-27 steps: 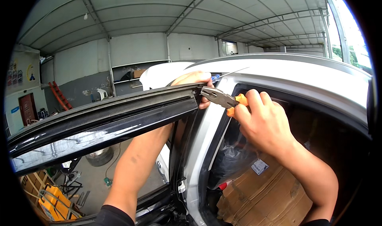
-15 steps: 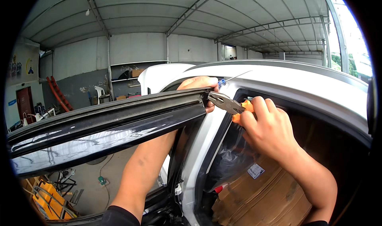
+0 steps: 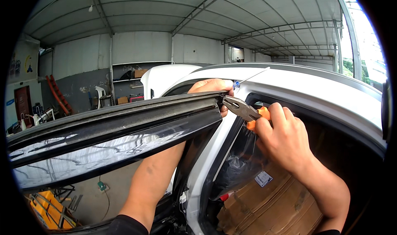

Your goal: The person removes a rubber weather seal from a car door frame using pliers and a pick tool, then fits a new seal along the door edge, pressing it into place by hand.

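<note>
My right hand (image 3: 285, 138) is closed round the orange grips of combination pliers (image 3: 242, 107). Their jaws meet the black trim at the upper corner of the car door frame (image 3: 157, 117). Behind that corner, my left hand (image 3: 211, 86) wraps the frame from the far side, its fingers partly hidden. A thin screwdriver (image 3: 236, 85) with a blue handle is pinched in it, the shaft pointing up and right. My left forearm passes behind the door frame. Whether the jaws grip a small piece at the corner is too small to tell.
A white car body (image 3: 314, 84) borders the open doorway at right. Inside lies a large cardboard sheet (image 3: 269, 198) beside clear plastic film. Yellow equipment (image 3: 49, 210) stands on the floor at lower left. Shelves (image 3: 138, 76) and a red ladder (image 3: 60, 94) line the back wall.
The view has shifted slightly. Both hands, the pliers and the door corner appear a little further right against the background; each hand keeps its hold.
</note>
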Available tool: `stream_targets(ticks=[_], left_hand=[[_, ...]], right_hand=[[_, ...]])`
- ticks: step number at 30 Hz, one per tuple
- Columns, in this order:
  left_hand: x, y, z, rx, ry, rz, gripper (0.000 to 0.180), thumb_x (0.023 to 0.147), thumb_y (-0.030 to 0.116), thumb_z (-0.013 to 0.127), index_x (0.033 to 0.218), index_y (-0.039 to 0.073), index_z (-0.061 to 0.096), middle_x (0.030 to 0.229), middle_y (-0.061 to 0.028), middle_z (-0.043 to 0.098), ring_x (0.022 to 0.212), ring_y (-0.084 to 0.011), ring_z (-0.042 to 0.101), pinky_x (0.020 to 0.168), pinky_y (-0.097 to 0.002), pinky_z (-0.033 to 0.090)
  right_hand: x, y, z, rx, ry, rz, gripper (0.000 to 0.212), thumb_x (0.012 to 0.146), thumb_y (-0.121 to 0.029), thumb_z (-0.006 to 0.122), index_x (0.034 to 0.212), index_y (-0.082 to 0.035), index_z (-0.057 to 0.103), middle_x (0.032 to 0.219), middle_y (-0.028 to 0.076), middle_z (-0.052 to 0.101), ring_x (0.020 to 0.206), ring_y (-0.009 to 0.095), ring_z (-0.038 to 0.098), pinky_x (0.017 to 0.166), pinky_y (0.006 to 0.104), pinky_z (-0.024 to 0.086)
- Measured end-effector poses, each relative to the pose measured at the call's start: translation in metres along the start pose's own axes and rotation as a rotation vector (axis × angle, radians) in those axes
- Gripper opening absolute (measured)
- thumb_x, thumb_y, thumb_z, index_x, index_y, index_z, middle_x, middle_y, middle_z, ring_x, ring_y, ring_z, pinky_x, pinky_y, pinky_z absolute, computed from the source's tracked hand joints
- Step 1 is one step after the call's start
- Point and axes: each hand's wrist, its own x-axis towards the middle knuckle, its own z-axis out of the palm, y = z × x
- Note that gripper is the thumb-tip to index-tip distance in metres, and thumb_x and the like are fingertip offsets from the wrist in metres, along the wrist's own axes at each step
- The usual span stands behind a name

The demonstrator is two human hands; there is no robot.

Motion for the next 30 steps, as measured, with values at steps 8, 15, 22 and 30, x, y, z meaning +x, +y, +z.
stream_targets(ticks=[8, 15, 22, 30], left_hand=[[0.001, -0.001, -0.001, -0.163, -0.032, -0.103, 0.028, 0.091, 0.030, 0.055, 0.082, 0.003, 0.055, 0.071, -0.0096, 0.058, 0.049, -0.0188, 0.050, 0.045, -0.0305, 0.039], [-0.001, 0.003, -0.002, -0.127, -0.026, -0.126, 0.029, 0.091, 0.032, 0.055, 0.081, 0.004, 0.054, 0.072, -0.0090, 0.058, 0.049, -0.0191, 0.050, 0.046, -0.0303, 0.039], [-0.003, 0.003, -0.001, -0.083, -0.007, -0.139, 0.030, 0.090, 0.035, 0.055, 0.081, 0.006, 0.056, 0.072, -0.0104, 0.058, 0.051, -0.0179, 0.049, 0.047, -0.0291, 0.039], [-0.003, 0.003, 0.000, -0.069, 0.003, -0.103, 0.031, 0.090, 0.035, 0.055, 0.080, 0.005, 0.059, 0.070, -0.0097, 0.058, 0.050, -0.0179, 0.049, 0.046, -0.0290, 0.037]], right_hand=[[0.001, 0.012, 0.007, -0.014, -0.016, -0.062, 0.024, 0.085, -0.023, 0.065, 0.073, -0.008, 0.049, 0.074, 0.006, 0.041, 0.057, 0.016, 0.048, 0.042, 0.0276, 0.042], [-0.003, 0.005, 0.012, 0.022, 0.007, -0.027, 0.026, 0.085, -0.023, 0.065, 0.072, -0.008, 0.049, 0.072, 0.006, 0.042, 0.057, 0.016, 0.048, 0.040, 0.0272, 0.040], [-0.006, 0.008, 0.018, 0.111, 0.089, -0.029, 0.028, 0.083, -0.024, 0.066, 0.070, -0.007, 0.049, 0.073, 0.006, 0.043, 0.057, 0.016, 0.048, 0.039, 0.0277, 0.038], [-0.003, 0.010, 0.016, 0.041, 0.043, -0.043, 0.027, 0.083, -0.023, 0.067, 0.071, -0.007, 0.049, 0.072, 0.006, 0.043, 0.056, 0.015, 0.048, 0.038, 0.0266, 0.039]])
